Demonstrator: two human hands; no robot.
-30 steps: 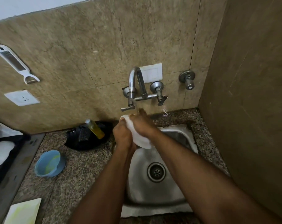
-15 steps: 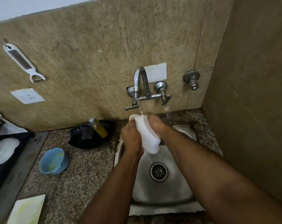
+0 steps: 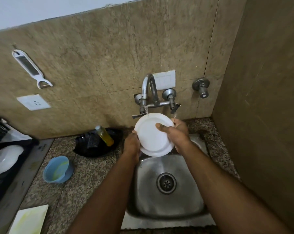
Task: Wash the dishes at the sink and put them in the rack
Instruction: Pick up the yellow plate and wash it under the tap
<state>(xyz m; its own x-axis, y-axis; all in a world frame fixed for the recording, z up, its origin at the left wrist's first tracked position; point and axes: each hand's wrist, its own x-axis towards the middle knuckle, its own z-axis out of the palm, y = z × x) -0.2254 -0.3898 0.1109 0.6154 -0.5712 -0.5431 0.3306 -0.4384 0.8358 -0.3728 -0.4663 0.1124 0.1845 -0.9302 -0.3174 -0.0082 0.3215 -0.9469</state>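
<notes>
I hold a round white plate (image 3: 150,137) tilted toward me over the steel sink (image 3: 168,205), its top edge under the running tap (image 3: 147,92). My left hand (image 3: 131,146) grips the plate's lower left rim. My right hand (image 3: 176,134) holds the right rim, thumb lying across the plate's face. At the far left, a black dish rack (image 3: 9,159) holds a white dish (image 3: 4,159).
A blue bowl (image 3: 57,169) and a white square plate (image 3: 29,220), both smeared yellow, sit on the granite counter left of the sink. A black dish (image 3: 99,149) holds a sponge and a yellow soap bottle (image 3: 105,135). A tiled side wall (image 3: 261,115) stands close on the right.
The plate turned from edge-on to face me, and my right thumb moved onto its face. Both hands stay under the tap.
</notes>
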